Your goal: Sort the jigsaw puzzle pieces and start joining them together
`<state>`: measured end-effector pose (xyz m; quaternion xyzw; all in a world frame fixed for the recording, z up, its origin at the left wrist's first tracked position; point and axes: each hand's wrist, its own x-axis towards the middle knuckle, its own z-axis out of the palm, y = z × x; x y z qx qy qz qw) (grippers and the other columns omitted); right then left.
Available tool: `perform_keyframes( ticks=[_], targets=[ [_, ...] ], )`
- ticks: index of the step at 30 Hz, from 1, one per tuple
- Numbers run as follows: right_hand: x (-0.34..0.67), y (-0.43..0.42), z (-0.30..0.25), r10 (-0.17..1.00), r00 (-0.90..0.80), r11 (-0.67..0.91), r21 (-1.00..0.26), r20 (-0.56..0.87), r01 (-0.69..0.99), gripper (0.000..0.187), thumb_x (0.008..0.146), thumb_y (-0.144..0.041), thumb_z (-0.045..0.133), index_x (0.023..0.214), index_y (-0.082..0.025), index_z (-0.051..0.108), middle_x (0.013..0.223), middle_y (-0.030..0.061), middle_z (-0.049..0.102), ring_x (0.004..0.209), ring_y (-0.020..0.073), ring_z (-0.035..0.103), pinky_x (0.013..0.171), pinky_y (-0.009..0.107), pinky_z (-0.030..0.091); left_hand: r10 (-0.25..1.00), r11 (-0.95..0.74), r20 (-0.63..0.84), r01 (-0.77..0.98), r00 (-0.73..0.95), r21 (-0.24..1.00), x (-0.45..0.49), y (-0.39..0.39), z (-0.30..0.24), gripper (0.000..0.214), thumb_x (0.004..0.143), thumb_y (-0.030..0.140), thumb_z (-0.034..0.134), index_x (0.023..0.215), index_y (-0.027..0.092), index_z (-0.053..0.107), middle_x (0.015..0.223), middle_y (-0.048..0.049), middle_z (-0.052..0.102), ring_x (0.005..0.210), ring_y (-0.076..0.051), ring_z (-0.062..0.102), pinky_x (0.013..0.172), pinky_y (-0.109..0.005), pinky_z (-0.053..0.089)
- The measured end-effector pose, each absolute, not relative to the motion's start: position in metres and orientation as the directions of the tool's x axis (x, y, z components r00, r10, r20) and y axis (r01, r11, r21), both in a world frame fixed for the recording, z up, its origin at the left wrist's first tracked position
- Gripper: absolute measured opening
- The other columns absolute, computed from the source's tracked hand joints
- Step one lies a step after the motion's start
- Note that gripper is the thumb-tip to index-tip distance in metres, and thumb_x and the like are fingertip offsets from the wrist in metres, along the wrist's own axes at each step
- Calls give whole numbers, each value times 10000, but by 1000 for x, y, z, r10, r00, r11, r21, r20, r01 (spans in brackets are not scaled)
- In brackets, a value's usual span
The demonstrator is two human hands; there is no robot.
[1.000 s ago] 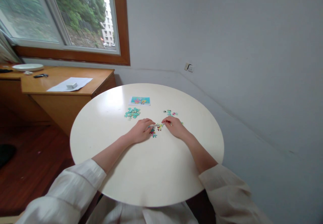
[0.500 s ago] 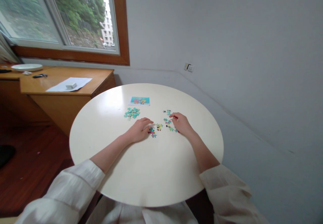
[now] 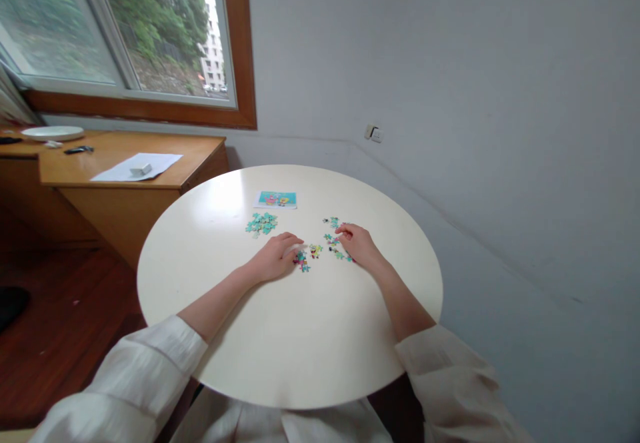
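Observation:
Both my hands rest on a round cream table [image 3: 280, 356] among small jigsaw pieces. My left hand [image 3: 277, 255] lies curled, its fingertips pressed on a small joined cluster of colourful pieces [image 3: 303, 261]. My right hand [image 3: 359, 245] has its fingers curled over loose pieces [image 3: 332, 238] to the right; whether it grips one is hidden. A teal heap of pieces [image 3: 261, 224] lies beyond my left hand. A small picture card [image 3: 276, 199] sits further back.
A wooden desk [image 3: 150, 183] stands at the left under the window, with a sheet of paper [image 3: 137, 167], a small box and a white plate [image 3: 53, 133] on it. Grey walls meet close behind the table, with a socket [image 3: 374, 133].
My right hand has moved to the right, away from the joined cluster, onto the loose pieces. My left hand has stayed on the cluster.

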<state>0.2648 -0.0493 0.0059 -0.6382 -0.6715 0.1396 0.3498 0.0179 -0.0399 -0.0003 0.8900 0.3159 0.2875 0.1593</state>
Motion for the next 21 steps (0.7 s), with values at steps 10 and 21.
perform_keyframes(
  ticks=[10,21],
  targets=[
    [267,-50,12,896,198,156,-702,396,695,253,681,-228,460,801,-164,673,646,15,595,612,141,517,621,262,400,668,-735,406,470,624,488,15,-37,-1,331,844,212,403,1089,140,615,1094,-116,611,1019,-222,579,934,-364,445],
    [277,-50,22,782,320,170,-676,536,717,271,731,-222,418,788,-154,673,704,55,606,601,154,478,633,299,398,715,-691,409,480,567,541,10,-32,0,356,874,267,363,1094,143,615,1095,-123,609,1025,-234,576,940,-401,448]
  ],
)
